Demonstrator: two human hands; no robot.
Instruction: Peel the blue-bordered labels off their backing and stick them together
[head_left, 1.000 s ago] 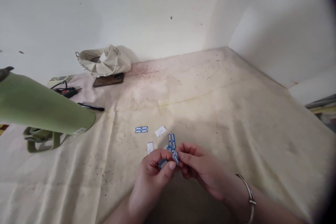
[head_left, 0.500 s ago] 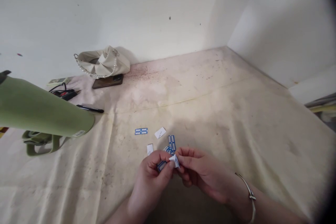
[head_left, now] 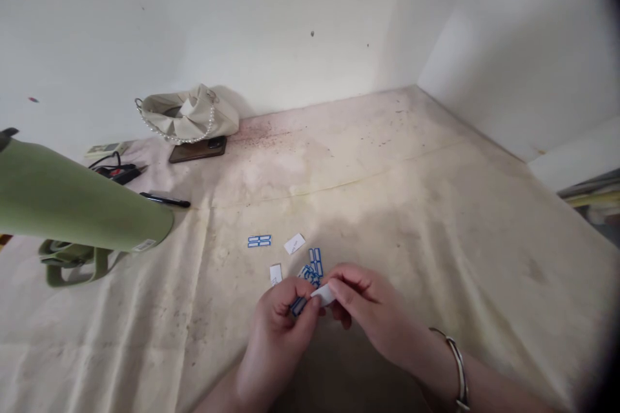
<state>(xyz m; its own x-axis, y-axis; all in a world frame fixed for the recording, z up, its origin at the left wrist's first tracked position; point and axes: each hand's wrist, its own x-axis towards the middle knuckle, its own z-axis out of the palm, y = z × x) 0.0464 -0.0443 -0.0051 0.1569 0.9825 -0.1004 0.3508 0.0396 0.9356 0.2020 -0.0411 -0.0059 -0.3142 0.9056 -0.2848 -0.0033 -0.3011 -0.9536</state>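
Note:
A small white paper slip [head_left: 323, 295] is pinched between my two hands, low in the middle of the head view. My left hand [head_left: 285, 319] grips its left end between thumb and forefinger. On its other end, my right hand [head_left: 365, 306] has thumb and fingers closed. Just beyond the fingers lies a small pile of blue-bordered label stickers [head_left: 310, 274], partly hidden by my hands. One blue-bordered label [head_left: 259, 241] lies apart to the left. Two white slips with writing, one upper [head_left: 294, 244] and one lower [head_left: 276, 273], rest near the pile.
A large green tumbler [head_left: 82, 197] stands at the left, with a green handled item [head_left: 72, 264] beside it. Farther back are a black pen [head_left: 167, 200], a phone [head_left: 197, 150] and a cream bag with a pearl strap [head_left: 217, 116]. A wrinkled cloth [head_left: 387, 206] covers the table; walls border it.
The slip between my fingers was creased with a blue edge showing; now it looks flatter and plain white. My right hand has turned slightly over it.

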